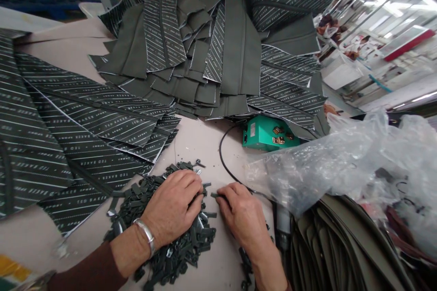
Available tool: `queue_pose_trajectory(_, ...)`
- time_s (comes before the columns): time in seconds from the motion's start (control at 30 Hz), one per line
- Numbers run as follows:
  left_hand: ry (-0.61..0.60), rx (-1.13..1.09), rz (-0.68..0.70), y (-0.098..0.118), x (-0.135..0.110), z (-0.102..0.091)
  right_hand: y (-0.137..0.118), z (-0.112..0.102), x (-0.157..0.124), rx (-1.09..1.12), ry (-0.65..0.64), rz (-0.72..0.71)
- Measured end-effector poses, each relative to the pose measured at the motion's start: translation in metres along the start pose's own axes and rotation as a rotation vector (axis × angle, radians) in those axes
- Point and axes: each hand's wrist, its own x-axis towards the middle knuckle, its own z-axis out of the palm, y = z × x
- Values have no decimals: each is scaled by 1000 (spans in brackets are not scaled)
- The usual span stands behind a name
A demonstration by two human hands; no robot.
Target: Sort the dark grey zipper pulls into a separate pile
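A heap of small dark zipper sliders (pixel 191 241) with long pull tabs lies on the table in front of me. My left hand (pixel 175 204), with a metal bangle at the wrist, rests over the heap. Its fingers are curled and its thumb is close to the index finger; whatever they pinch is hidden. Just right of the heap, my right hand (pixel 239 211) is closed, with the end of a dark zipper slider (pixel 215 195) sticking out between thumb and index finger. More sliders (pixel 246 261) lie along the table beside my right wrist.
Dark fabric panels with white stripes and lettering (pixel 99 104) spread at left. More panels (pixel 241 50) are piled at the back. A green box (pixel 266 132) with a black cable (pixel 223 159) stands beyond my right hand. Clear plastic (pixel 317 168) and stacked dark pieces (pixel 327 241) sit at right.
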Motion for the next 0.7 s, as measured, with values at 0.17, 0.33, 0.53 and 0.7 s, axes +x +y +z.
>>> queue_pose_trajectory(0.17, 3, 4, 27, -1, 1, -1, 15, -5, -22, -90, 83, 55)
queue_pose_trajectory(0.33, -33, 37, 74, 1, 3, -4, 8, 2, -55, 102, 235, -37)
queue_pose_trajectory(0.53, -108, 52, 294, 27, -13, -1, -18, 21, -73, 214, -12, 58)
queue_pose_trajectory(0.7, -153, 93, 329, 27, -30, 8, -24, 20, -68, 161, -55, 176)
